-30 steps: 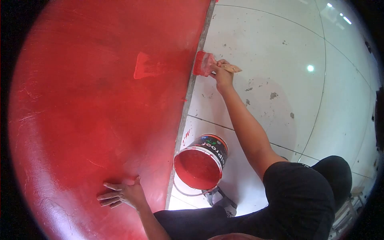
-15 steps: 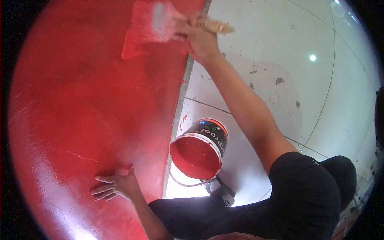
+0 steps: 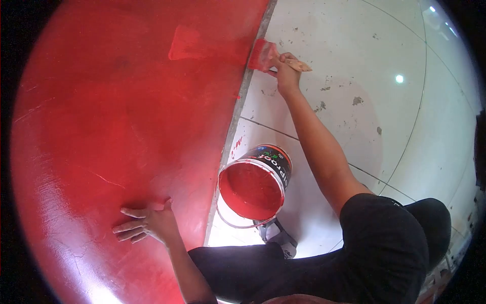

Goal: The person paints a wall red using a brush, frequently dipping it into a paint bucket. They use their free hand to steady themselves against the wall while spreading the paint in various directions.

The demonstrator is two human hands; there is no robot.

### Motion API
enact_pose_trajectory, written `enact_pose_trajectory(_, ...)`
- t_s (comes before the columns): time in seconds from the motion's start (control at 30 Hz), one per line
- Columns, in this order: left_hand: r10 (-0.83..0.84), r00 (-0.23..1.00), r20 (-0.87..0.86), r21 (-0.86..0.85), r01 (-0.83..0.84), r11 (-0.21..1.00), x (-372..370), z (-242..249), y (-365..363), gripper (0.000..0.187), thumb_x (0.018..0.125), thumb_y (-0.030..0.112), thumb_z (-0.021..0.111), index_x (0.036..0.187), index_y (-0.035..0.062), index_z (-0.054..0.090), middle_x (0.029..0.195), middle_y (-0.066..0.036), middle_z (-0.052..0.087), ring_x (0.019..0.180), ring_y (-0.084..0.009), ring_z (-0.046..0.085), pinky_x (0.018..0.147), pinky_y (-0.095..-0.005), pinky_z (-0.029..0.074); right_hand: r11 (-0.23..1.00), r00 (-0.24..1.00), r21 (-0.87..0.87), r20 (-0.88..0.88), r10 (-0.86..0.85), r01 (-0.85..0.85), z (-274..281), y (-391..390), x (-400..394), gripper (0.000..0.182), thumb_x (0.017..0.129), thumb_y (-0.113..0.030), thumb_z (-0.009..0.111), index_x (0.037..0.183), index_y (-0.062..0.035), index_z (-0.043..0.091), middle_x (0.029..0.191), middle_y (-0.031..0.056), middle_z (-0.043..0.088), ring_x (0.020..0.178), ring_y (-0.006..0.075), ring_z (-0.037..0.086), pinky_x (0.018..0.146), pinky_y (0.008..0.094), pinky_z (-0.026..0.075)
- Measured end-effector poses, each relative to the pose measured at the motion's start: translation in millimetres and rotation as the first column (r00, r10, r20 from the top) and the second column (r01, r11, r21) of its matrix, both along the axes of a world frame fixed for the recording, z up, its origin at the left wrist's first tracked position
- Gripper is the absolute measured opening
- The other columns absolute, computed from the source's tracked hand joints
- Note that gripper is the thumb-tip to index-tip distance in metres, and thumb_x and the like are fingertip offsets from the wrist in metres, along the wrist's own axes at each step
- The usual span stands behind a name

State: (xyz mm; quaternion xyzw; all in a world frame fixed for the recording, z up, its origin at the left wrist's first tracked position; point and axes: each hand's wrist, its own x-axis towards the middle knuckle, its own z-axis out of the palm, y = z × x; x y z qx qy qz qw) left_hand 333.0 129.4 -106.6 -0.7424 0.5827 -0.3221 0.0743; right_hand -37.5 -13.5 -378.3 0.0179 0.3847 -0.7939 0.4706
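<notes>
My right hand (image 3: 288, 71) is closed around the wooden handle of a wide paintbrush (image 3: 264, 54). Its red-coated bristles lie over the grey edge strip between the red surface and the white tiles. My left hand (image 3: 149, 224) rests on the red-painted surface (image 3: 116, 131), palm down with fingers spread. Between my arms stands a paint bucket (image 3: 251, 190) holding red paint, with a black printed label on its side and its wire handle hanging down. A brighter red patch of paint (image 3: 186, 43) shows on the surface left of the brush.
White floor tiles (image 3: 349, 55) with dark seams and grey scuffs spread to the right. The grey edge strip (image 3: 234, 121) runs beside the bucket. Red paint spots dot the tile near it. A shoe (image 3: 277, 237) shows just below the bucket.
My right hand has brought the brush right and slightly down, from the red surface to the grey edge strip. The bright patch it covered is now exposed. My left hand stays put.
</notes>
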Motion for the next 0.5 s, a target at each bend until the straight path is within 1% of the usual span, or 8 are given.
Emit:
enact_pose_trajectory(0.03,-0.003,1.000,0.006,-0.010,0.003,1.000,1,2,0,0.148,0.048,0.056,0.085,0.147,0.0086,-0.015,0.138,-0.045,-0.027,0.126,-0.0689,-0.013,0.093,-0.0806,0.013,1.000,1.000,-0.007,0.002,0.000,0.000,8,-8,8,0.030,0.076,0.005,0.064,0.077,-0.0122,0.041,0.089,0.0054,0.059,0.073,0.0182,0.063,0.061,0.0375,0.058)
enact_pose_trajectory(0.1,-0.007,1.000,0.013,-0.033,0.008,0.999,-2,2,-2,0.148,0.048,0.056,0.085,0.147,0.0086,-0.015,0.138,-0.045,-0.026,0.126,-0.0691,-0.013,0.093,-0.0807,0.013,0.999,0.982,-0.032,-0.191,0.004,-0.010,35,-25,23,0.030,0.077,0.006,0.065,0.077,-0.0118,0.040,0.091,0.0053,0.060,0.075,0.0175,0.063,0.059,0.0356,0.058)
enact_pose_trajectory(0.13,-0.008,1.000,0.016,-0.036,0.009,0.999,0,3,3,0.148,0.048,0.056,0.085,0.147,0.0086,-0.015,0.138,-0.045,-0.026,0.126,-0.0692,-0.013,0.093,-0.0808,0.014,0.999,0.981,-0.032,-0.192,0.006,-0.012,60,-24,22,0.030,0.077,0.006,0.065,0.077,-0.0118,0.040,0.091,0.0053,0.060,0.075,0.0175,0.063,0.059,0.0356,0.058)
enact_pose_trajectory(0.2,-0.007,1.000,0.020,-0.032,0.008,0.999,-4,2,4,0.148,0.048,0.056,0.085,0.147,0.0087,-0.015,0.138,-0.045,-0.026,0.126,-0.0694,-0.013,0.093,-0.0809,0.014,0.957,0.999,-0.288,-0.015,0.041,-0.043,118,-6,13,0.029,0.077,0.005,0.066,0.079,-0.0109,0.042,0.093,0.0057,0.060,0.079,0.0172,0.063,0.061,0.0349,0.058)
enact_pose_trajectory(0.33,-0.011,1.000,0.029,-0.047,0.012,0.999,-8,2,2,0.148,0.048,0.056,0.085,0.147,0.0088,-0.015,0.138,-0.045,-0.026,0.125,-0.0698,-0.013,0.092,-0.0811,0.014,0.907,0.999,-0.422,0.033,0.010,0.005,130,25,14,0.031,0.081,0.000,0.067,0.079,-0.0132,0.039,0.088,0.0045,0.056,0.080,0.0189,0.064,0.065,0.0389,0.059)
enact_pose_trajectory(0.4,-0.013,0.999,0.034,-0.062,0.015,0.998,-8,3,3,0.148,0.048,0.056,0.085,0.147,0.0088,-0.015,0.138,-0.045,-0.026,0.125,-0.0700,-0.013,0.092,-0.0812,0.015,0.993,0.995,-0.105,0.091,-0.048,0.057,91,39,37,0.031,0.082,-0.001,0.067,0.081,-0.0133,0.038,0.088,0.0038,0.056,0.083,0.0192,0.064,0.069,0.0386,0.059)
enact_pose_trajectory(0.47,-0.015,0.999,0.043,-0.076,0.018,0.997,-10,4,5,0.148,0.048,0.056,0.085,0.147,0.0089,-0.015,0.138,-0.045,-0.026,0.125,-0.0701,-0.013,0.092,-0.0813,0.015,0.999,0.996,0.036,0.089,-0.011,0.008,43,58,65,0.030,0.083,-0.001,0.066,0.079,-0.0132,0.039,0.089,0.0038,0.057,0.084,0.0190,0.063,0.073,0.0396,0.058)
enact_pose_trajectory(0.5,-0.017,0.999,0.052,-0.078,0.021,0.997,-11,4,4,0.148,0.048,0.057,0.085,0.147,0.0089,-0.015,0.138,-0.045,-0.026,0.125,-0.0702,-0.013,0.091,-0.0813,0.015,0.999,0.996,0.037,0.093,-0.011,0.007,30,68,79,0.030,0.083,-0.001,0.066,0.079,-0.0132,0.039,0.089,0.0038,0.057,0.084,0.0190,0.063,0.073,0.0396,0.058)
